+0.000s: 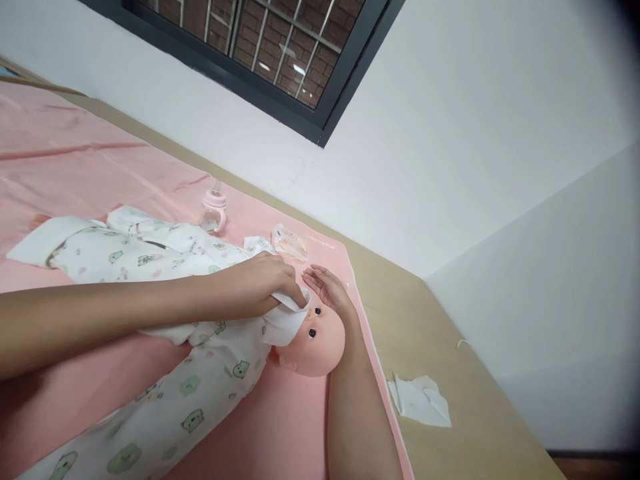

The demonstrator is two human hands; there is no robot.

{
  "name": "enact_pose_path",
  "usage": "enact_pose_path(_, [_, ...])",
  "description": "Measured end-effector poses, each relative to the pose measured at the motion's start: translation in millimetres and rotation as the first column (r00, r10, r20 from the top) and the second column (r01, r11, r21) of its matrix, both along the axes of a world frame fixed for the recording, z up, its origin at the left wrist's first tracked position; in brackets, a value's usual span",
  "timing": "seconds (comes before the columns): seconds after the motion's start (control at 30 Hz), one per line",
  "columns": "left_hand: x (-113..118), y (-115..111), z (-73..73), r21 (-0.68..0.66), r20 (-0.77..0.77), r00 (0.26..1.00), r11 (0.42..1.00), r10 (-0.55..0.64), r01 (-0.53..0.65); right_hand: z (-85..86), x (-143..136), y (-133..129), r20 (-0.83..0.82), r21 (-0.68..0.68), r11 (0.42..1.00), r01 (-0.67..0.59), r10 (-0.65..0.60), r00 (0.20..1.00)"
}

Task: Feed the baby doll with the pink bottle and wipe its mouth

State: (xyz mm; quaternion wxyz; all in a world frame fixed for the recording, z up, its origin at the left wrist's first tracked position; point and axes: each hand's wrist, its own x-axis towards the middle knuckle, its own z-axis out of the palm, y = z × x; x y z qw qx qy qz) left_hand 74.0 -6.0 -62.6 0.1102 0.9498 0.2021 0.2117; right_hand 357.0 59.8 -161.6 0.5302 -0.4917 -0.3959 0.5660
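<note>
A baby doll lies on its back on a pink mat, in a white suit printed with green animals, its head toward the right. My left hand reaches over its chest, fingers closed on a white cloth that covers the doll's mouth and chin. Curved around the top and far side of the head is my right arm; my right hand rests beside the head, palm toward it, fingers extended and holding nothing.
Beyond the doll, a pink baby bottle and a clear plastic packet are on the pink mat. A crumpled white tissue lies on the tan surface at right. Behind are a white wall and a barred window.
</note>
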Motion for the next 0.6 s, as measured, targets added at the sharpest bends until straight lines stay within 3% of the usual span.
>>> enact_pose_path(0.3, [-2, 2, 0.4, -0.035, 0.008, 0.999, 0.998, 0.044, -0.044, 1.5, -1, -1, -0.005, 0.001, 1.0, 0.006, -0.006, 1.0])
enact_pose_path(0.5, [-9, 1, 12.4, -0.246, 0.069, 0.997, 0.968, -0.027, 0.043, -0.6, 0, 0, 0.002, 0.012, 1.0, -0.004, 0.004, 1.0])
enact_pose_path(0.6, [-12, 0, 13.1, -0.284, 0.057, 0.997, 0.956, -0.06, 0.074, -0.3, 0, 0, 0.001, 0.009, 1.0, 0.002, -0.002, 1.0])
